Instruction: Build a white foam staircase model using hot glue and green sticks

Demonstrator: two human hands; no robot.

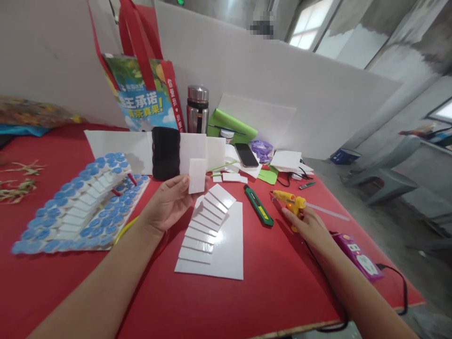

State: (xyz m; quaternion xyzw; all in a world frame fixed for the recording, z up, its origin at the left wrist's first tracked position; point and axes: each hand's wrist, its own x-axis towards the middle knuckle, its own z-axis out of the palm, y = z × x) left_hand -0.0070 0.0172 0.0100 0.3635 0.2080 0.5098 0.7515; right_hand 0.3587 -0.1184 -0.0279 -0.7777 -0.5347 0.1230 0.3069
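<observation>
Upright between the fingertips of my left hand (pixel 169 200) is a small white rectangular piece (pixel 197 176). My right hand (pixel 307 221) is closed round a yellow glue gun (pixel 289 199), its nozzle pointing left and a small orange light lit on it. Between my hands, a white board (pixel 231 249) bears a fanned row of overlapping white strips (pixel 201 233) that curves up to the right. A green utility knife (pixel 259 205) lies beside the board, left of the glue gun.
At left stands a model with blue round caps (pixel 102 226) on a white base. Behind are a black object (pixel 165 153), a shopping bag (pixel 144 103), a steel flask (pixel 197 108) and a phone (pixel 246 155). A purple power box (pixel 358 256) with cables sits at right on the red table (pixel 275 287).
</observation>
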